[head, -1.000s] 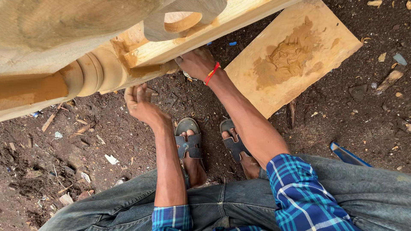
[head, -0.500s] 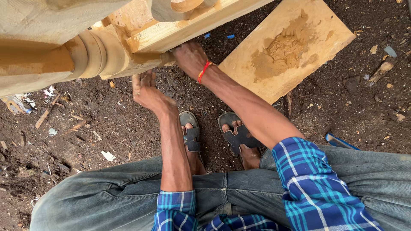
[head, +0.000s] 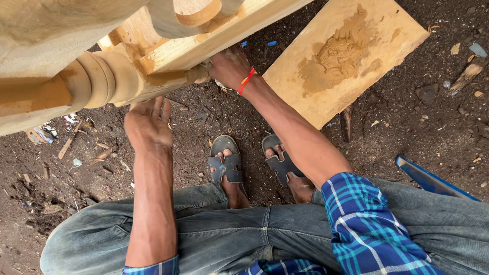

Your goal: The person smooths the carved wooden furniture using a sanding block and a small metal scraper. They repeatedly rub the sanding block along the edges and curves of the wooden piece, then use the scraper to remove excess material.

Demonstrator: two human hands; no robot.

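A large carved wooden piece with a turned, ringed leg (head: 102, 76) fills the upper left. My left hand (head: 147, 125) is open, palm up, fingers reaching under the turned leg. My right hand (head: 229, 63), with a red thread at the wrist, presses against the lower edge of the squared wooden rail (head: 214, 40); its fingers are hidden under the wood, so what it holds cannot be told. A flat wooden board (head: 351, 56) smeared with brownish paste lies on the ground behind the right forearm.
I sit with jeans-clad knees apart and dark sandals (head: 254, 163) on dark soil strewn with wood chips (head: 81, 142). A blue flat object (head: 428, 178) lies at the right by my knee.
The view has shifted a little. My left hand has dropped slightly lower under the turned leg and opened; my right hand stays at the rail's underside.
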